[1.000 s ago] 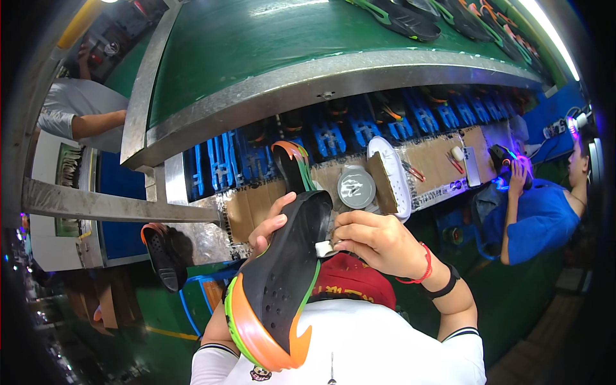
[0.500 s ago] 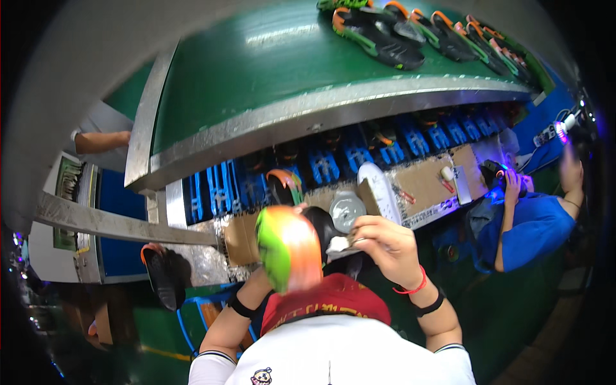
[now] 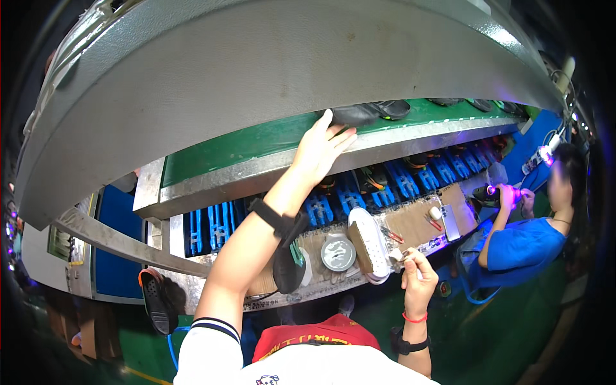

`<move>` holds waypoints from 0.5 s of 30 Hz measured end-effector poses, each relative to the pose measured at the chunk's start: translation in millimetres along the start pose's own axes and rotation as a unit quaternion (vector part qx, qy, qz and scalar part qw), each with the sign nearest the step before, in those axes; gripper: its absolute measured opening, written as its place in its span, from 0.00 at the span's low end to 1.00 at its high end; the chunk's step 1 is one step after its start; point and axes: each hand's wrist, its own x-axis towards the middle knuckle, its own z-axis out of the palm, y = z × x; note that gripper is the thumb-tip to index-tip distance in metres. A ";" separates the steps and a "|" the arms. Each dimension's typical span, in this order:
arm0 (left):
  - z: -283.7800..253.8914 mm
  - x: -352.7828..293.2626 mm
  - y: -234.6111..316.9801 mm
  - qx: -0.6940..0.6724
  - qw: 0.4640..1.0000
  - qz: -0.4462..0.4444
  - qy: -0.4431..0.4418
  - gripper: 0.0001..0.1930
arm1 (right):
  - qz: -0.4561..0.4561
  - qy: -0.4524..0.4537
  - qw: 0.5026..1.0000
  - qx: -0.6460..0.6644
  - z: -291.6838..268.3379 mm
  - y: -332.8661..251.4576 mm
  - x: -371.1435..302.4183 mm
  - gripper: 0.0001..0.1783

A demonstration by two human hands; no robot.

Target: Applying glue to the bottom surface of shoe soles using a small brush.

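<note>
My left hand (image 3: 323, 146) reaches over the green belt (image 3: 237, 144) with its fingers apart. Just past its fingertips lies a black shoe (image 3: 357, 115), slightly blurred; whether they still touch I cannot tell. To the right, my right hand (image 3: 418, 277) is closed in a pinch on a small white-tipped piece (image 3: 396, 255) whose kind is unclear. Below the belt, a round grey dish with white residue (image 3: 338, 252) stands beside a long white tray (image 3: 372, 247) with cardboard in it. A dark shoe (image 3: 289, 269) sits near my left forearm.
A broad grey metal cover (image 3: 269, 64) hangs over the belt. Blue racks (image 3: 350, 200) line the shelf beneath it. Another black shoe (image 3: 158, 301) rests at the table's left end. A co-worker in a blue shirt (image 3: 523, 240) works at the right, near a power strip (image 3: 534, 159).
My left hand has gone from an orange and green shoe before my chest forward to the belt. My right hand has moved right with the white-tipped piece. The metal cover now hides more of the belt.
</note>
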 end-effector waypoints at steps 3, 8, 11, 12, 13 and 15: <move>-12.5 -8.4 1.9 0.083 0.995 -0.045 -0.012 0.26 | 0.023 -0.038 0.999 0.021 13.4 7.1 -6.0 0.08; -93.3 -128.7 -59.2 0.365 0.927 0.068 0.047 0.16 | 0.058 -0.100 0.993 -0.032 40.0 36.0 -16.8 0.04; -162.9 -196.4 -101.9 0.420 0.872 0.135 0.212 0.16 | -0.016 -0.130 0.980 -0.148 56.5 62.8 -25.0 0.04; -186.3 -215.9 -112.9 0.456 0.844 0.117 0.258 0.20 | -0.052 -0.147 0.971 -0.183 62.4 73.1 -26.9 0.04; -207.8 -234.3 -122.6 0.498 0.802 0.057 0.326 0.24 | -0.063 -0.157 0.965 -0.199 69.2 83.8 -28.6 0.04; -240.4 -267.9 -141.4 0.573 0.738 0.004 0.355 0.24 | -0.085 -0.173 0.953 -0.234 79.2 104.0 -31.9 0.05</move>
